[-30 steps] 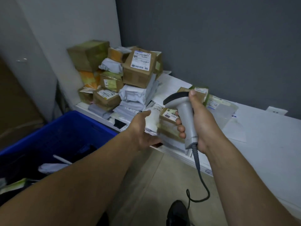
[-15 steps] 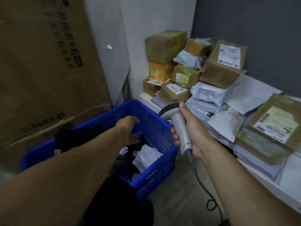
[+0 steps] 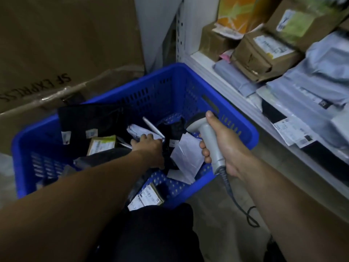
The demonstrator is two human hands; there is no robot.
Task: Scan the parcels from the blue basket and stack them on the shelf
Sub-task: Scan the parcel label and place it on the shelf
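Blue basket (image 3: 238, 121) at ten o'clock holding parcels; left hand (image 3: 150, 149) down inside, fingers (image 3: 145, 137) on a white parcel (image 3: 136, 129) (grip cannot be told); right hand (image 3: 225, 146) clamped round a scanner (image 3: 210, 143), shelf (image 3: 205, 68) at two o'clock stacked with boxes (image 3: 264, 55).

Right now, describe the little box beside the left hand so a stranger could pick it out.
Start at the blue basket on the floor beside the shelf. Just left of the left hand inside it lies a small cardboard box. Unlike the black bags around it, it is brown with yellow-green tape.
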